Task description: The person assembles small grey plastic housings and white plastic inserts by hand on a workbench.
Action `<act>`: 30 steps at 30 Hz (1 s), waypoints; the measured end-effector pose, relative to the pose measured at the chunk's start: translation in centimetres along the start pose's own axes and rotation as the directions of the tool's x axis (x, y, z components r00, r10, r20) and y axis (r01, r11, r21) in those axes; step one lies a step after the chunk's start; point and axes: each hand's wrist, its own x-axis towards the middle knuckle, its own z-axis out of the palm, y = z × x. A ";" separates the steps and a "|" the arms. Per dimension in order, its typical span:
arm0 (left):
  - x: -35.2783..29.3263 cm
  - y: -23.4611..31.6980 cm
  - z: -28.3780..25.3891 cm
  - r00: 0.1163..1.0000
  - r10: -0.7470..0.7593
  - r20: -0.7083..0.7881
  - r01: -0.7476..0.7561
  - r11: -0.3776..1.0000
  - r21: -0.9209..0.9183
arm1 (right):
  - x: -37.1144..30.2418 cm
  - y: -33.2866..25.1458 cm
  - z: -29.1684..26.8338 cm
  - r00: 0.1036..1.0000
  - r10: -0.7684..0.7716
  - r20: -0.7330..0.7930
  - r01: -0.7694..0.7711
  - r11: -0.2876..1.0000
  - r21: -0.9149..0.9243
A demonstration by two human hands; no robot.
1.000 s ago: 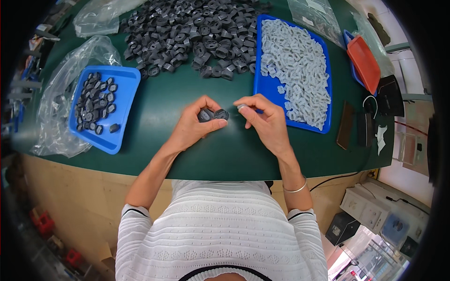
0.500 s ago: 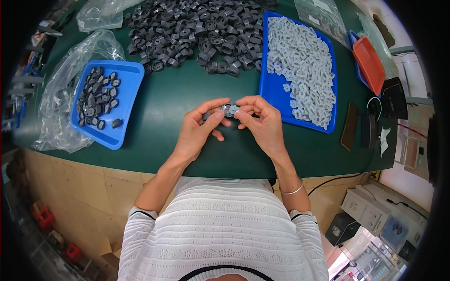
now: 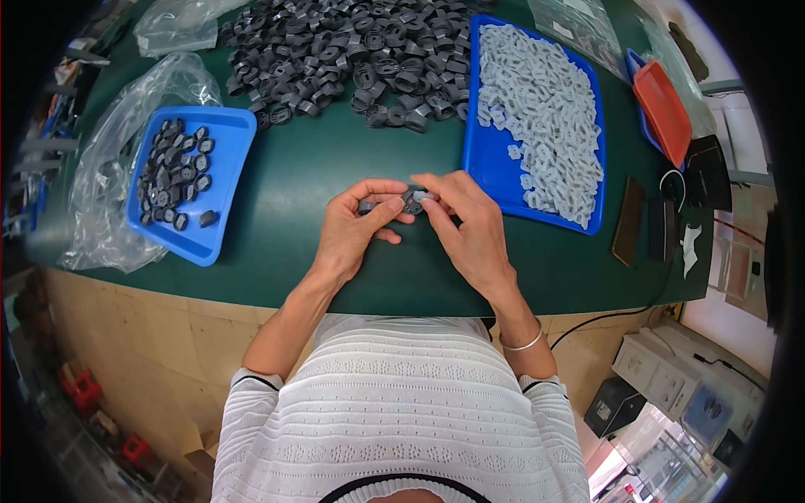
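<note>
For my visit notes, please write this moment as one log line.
left hand: pinching dark part | right hand: holding pale piece at dark part | left blue tray: dark parts | right blue tray: pale pieces

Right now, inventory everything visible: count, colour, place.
Tabletop: one, green, centre
Rounded plastic pieces: many, dark grey, far side
Rectangular plastic tray: one, blue, right
Small plastic parts: many, pale, rectangular tray
Shallow plastic tray: one, light blue, left
Small rounded parts: many, black, shallow tray
Oblong plastic tray: one, red, far right
Plastic bags: several, clear, edges
Held rounded pieces: two, dark grey, left hand
Pinched part: one, pale, right hand
Left hand: one, bare, centre
Right hand: one, bare, centre
</note>
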 end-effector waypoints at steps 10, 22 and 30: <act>0.4 -0.1 0.4 1.000 -0.013 0.022 0.015 0.998 -0.061 | -0.4 0.4 0.6 0.991 -0.071 -0.116 0.072 0.997 -0.002; 0.3 0.4 0.8 0.999 -0.042 -0.024 0.038 0.990 -0.139 | 0.1 0.2 0.0 0.947 0.253 -0.199 -0.122 0.853 0.507; 0.3 0.0 1.4 0.999 0.030 -0.041 -0.034 0.993 -0.111 | 0.2 0.6 1.1 0.960 0.238 -0.145 -0.133 0.849 0.511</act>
